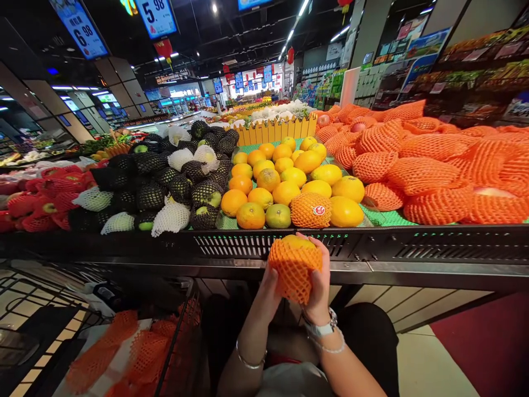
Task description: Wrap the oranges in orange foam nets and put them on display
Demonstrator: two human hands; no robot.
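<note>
An orange (298, 241) in an orange foam net sleeve (294, 273) is held up in front of the display edge. My left hand (270, 286) grips its left side, the fingers partly hidden behind the net. On the other side my right hand (320, 273) wraps round the fruit, thumb on the net. The top of the orange shows bare above the sleeve. Just beyond lie rows of loose oranges (285, 193) on green matting. One netted orange (311, 210) with a red and white sticker sits at the front of them.
Black-netted fruit (155, 196) and red-wrapped apples (45, 198) are piled to the left. Orange-netted fruit (430, 171) fills the right. A black slatted rim (231, 244) runs along the display front. At lower left stands a wire cart (176, 336) holding empty orange nets (144, 353).
</note>
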